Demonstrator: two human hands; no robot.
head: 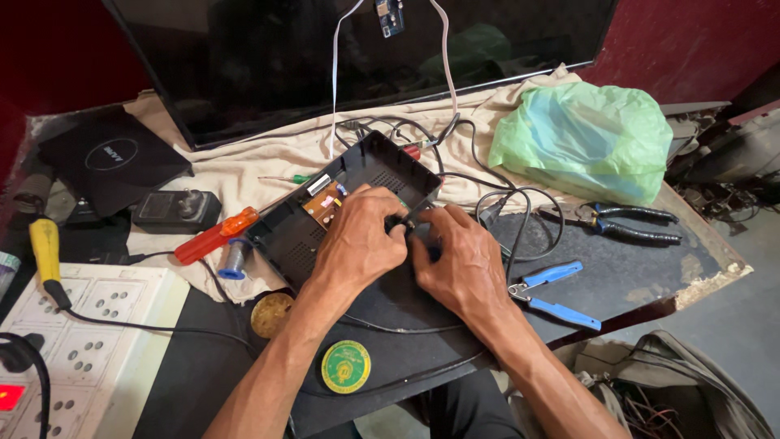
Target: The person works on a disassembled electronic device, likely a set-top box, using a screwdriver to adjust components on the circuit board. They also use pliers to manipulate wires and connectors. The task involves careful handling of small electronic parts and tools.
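Observation:
An open black plastic box (302, 236) with a circuit board (323, 200) inside lies on the workbench, tilted. My left hand (357, 240) rests over its near right corner, fingers curled around a small dark part. Pressed against it, my right hand (459, 260) pinches the same small part with fingertips; the part itself is mostly hidden by the fingers. Black cables (504, 203) run from the box toward the back right.
A red-handled screwdriver (215, 236) and solder spool (234, 260) lie left of the box. Blue-handled cutters (556, 293) and dark pliers (626, 221) lie right. A flat screen (268, 73) leans behind, with a green bag (581, 138), a white socket board (89, 341) and two round tins (345, 366).

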